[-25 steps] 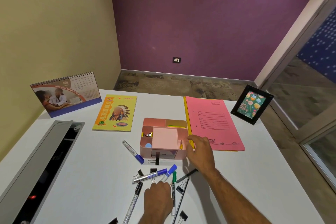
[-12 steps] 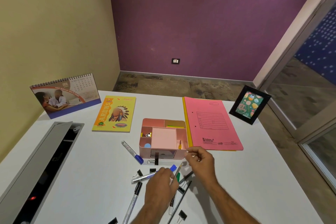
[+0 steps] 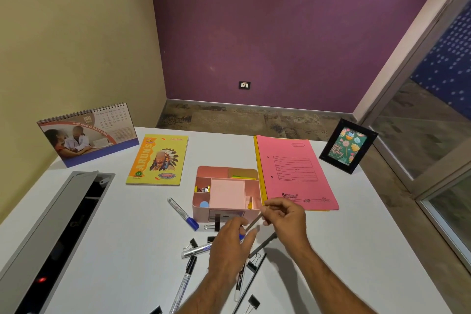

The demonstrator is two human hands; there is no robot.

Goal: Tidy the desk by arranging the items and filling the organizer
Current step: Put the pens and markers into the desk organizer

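The pink organizer (image 3: 201, 213) stands mid-desk with a pink sticky pad in its middle and small items in its side cells. Just in front of it, my right hand (image 3: 286, 216) pinches the upper end of a thin grey pen (image 3: 255, 221), held tilted above the desk. My left hand (image 3: 229, 247) has its thumb and fingers closed around the pen's lower end. Under and around the hands lie loose markers: a blue-capped one (image 3: 182, 213), a silver one (image 3: 195, 251), a black-capped one (image 3: 188, 271), and several black binder clips (image 3: 193, 243).
A desk calendar (image 3: 86, 135) and a yellow notebook (image 3: 159, 159) sit at the back left. A pink folder (image 3: 293, 171) lies right of the organizer, with a photo frame (image 3: 348, 146) behind it. An open grey cable tray (image 3: 51, 232) runs along the left edge.
My left hand lifted the grey pen from the pile toward the organizer. My right hand came back from the organizer's corner and took hold of the pen's upper end.
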